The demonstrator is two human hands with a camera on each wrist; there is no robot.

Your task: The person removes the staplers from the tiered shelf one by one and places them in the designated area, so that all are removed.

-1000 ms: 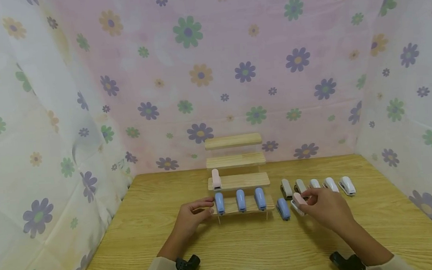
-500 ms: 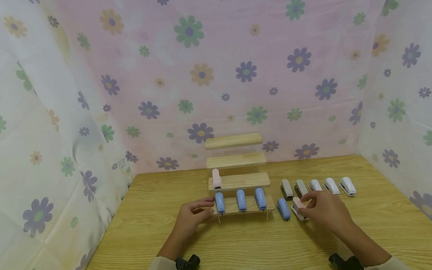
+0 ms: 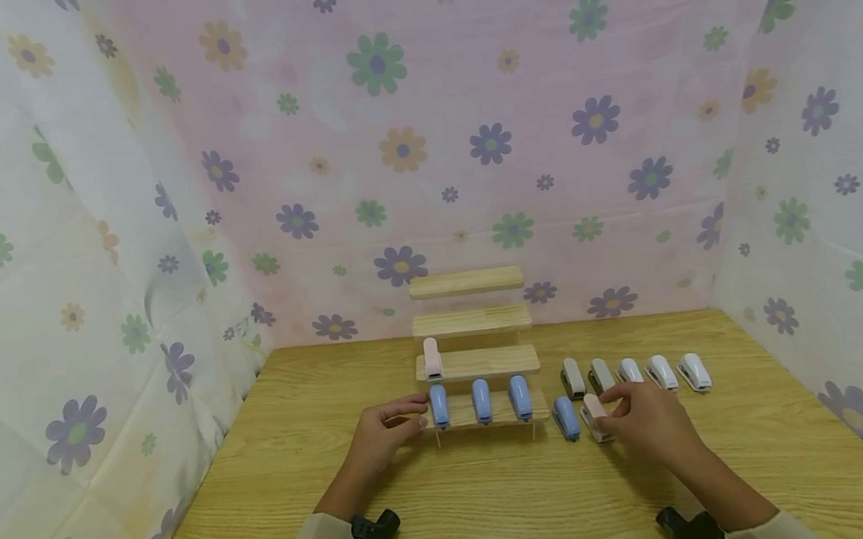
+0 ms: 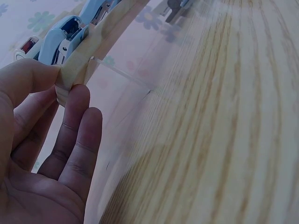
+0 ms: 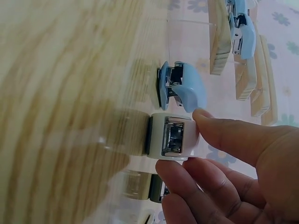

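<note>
My left hand (image 3: pixel 384 431) grips the left end of the lowest shelf of a stepped wooden display stand (image 3: pixel 483 364); thumb and fingers pinch the shelf board (image 4: pixel 77 70) in the left wrist view. My right hand (image 3: pixel 652 421) holds a small pink and white stapler (image 5: pixel 174 136) at the table, thumb on one side and fingertips on the other. Next to it stands a blue stapler (image 3: pixel 565 418), close to my right thumb. Several blue staplers, one of them a middle stapler (image 3: pixel 481 400), line the lowest shelf. Above them, a pink stapler (image 3: pixel 432 359) sits at the left of the second shelf.
Behind my right hand stands a row of grey staplers, one at its left end (image 3: pixel 572 378), and white staplers, one at its right end (image 3: pixel 693 371). The wooden table (image 3: pixel 493 499) meets a flowered cloth backdrop (image 3: pixel 434 94) at the back and sides.
The pink stapler in my right hand has come down slightly from a tilted position to the table, beside the blue one. My left hand has stayed on the shelf end.
</note>
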